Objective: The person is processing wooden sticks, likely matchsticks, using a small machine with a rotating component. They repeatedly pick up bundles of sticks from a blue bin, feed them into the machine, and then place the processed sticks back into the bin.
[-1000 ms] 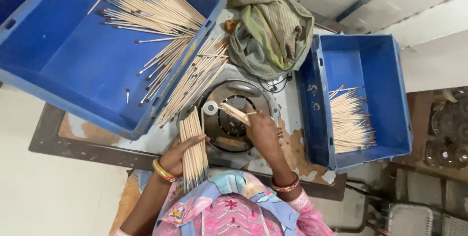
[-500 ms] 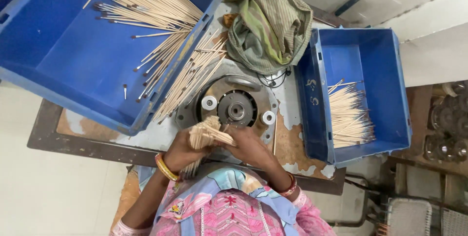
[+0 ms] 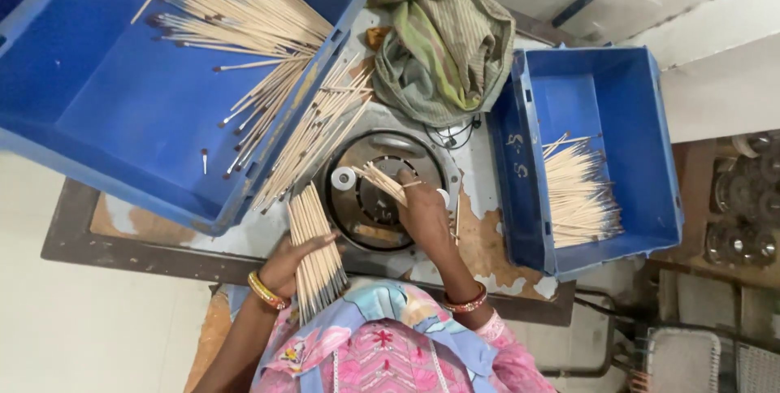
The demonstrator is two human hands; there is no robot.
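Head view: half a second ago both hands met over one clump of sticks near the body; now they are apart. The left hand (image 3: 286, 261) grips a thick bundle of sticks (image 3: 313, 247), fingers wrapped around it at the table's (image 3: 146, 218) near edge. The bundle's long axis runs away from the person, tilted slightly left at the far end. The right hand (image 3: 422, 214) has moved out over the round metal machine (image 3: 366, 206), fingers pinched on a small fan of sticks (image 3: 382, 182) pointing up-left across the disc.

The large blue crate (image 3: 106, 109) at left holds dark-tipped sticks piled in its far corner, some spilling over the rim. The smaller blue crate (image 3: 617, 117) at right holds a neat heap of plain sticks lying crosswise. A crumpled green cloth (image 3: 443, 44) lies between the crates.
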